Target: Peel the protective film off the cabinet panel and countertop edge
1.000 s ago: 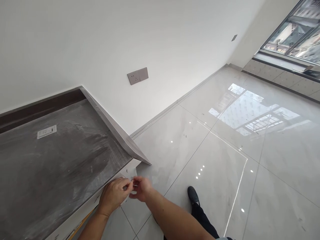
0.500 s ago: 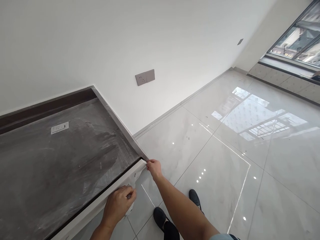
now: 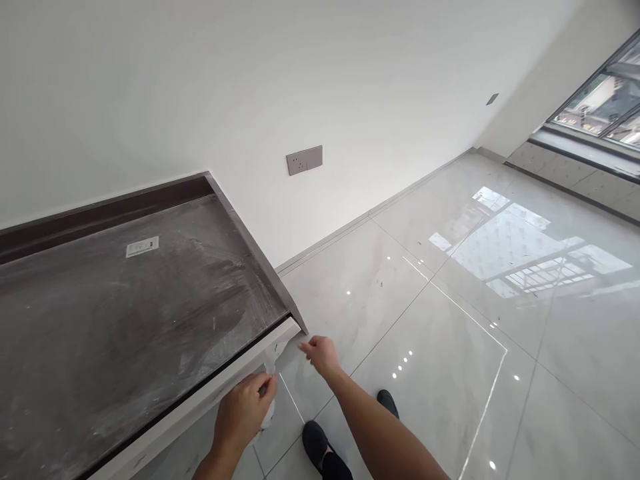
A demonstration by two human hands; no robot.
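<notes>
A thin, whitish protective film hangs loose from the pale front edge strip of a dark, dusty cabinet top. My left hand pinches this film between thumb and fingers, just in front of the strip. My right hand is beside the strip's right end, a small gap away from the cabinet's corner. Its fingers are drawn together, and whatever they may hold is too small to see. The lower part of the film is partly hidden behind my left hand.
The dark cabinet top has a raised rim and a white label. A socket plate is on the white wall. My dark shoes stand on glossy floor tiles. At the far right is a window.
My right hand has come off the cabinet's corner and moved slightly right and down. My left hand keeps its pinch on the film. The view has shifted a little.
</notes>
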